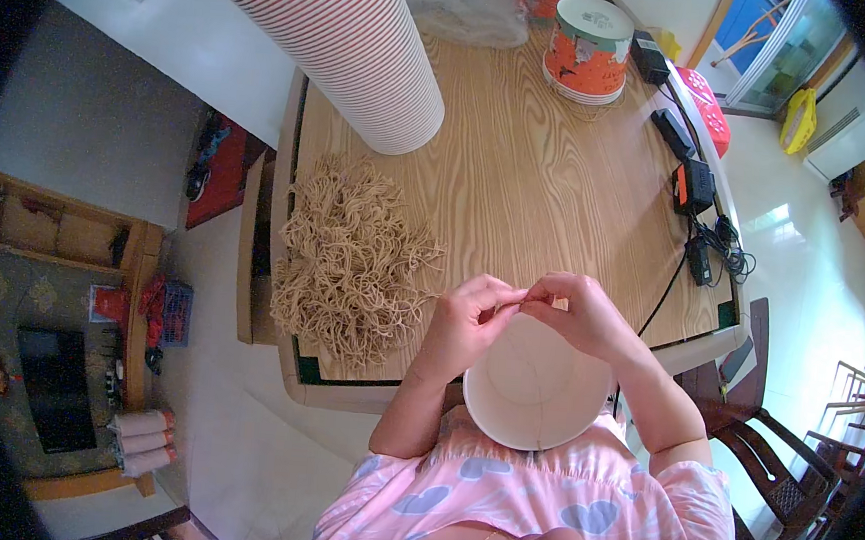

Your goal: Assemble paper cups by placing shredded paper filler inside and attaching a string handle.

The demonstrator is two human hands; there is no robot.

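A white paper bucket (510, 396) sits against my body at the table's near edge, its open mouth facing up. At its far rim, my left hand (471, 315) and my right hand (575, 312) meet with fingertips pinched together. A thin tan string (535, 376) runs from the pinched fingers across the bucket to its near rim. The fingers hide the string's ends and whether it is knotted. Left of my left hand lies a large loose pile of tan strings (355, 265) on the table.
A tall, leaning stack of nested paper buckets (343, 48) rises behind the string pile. An orange and green bucket (587, 60) stands upside down at the far right of the wood-grain table (528, 196). Black adapters (694, 186) and cables line the right edge. Dark chairs (780, 465) stand right.
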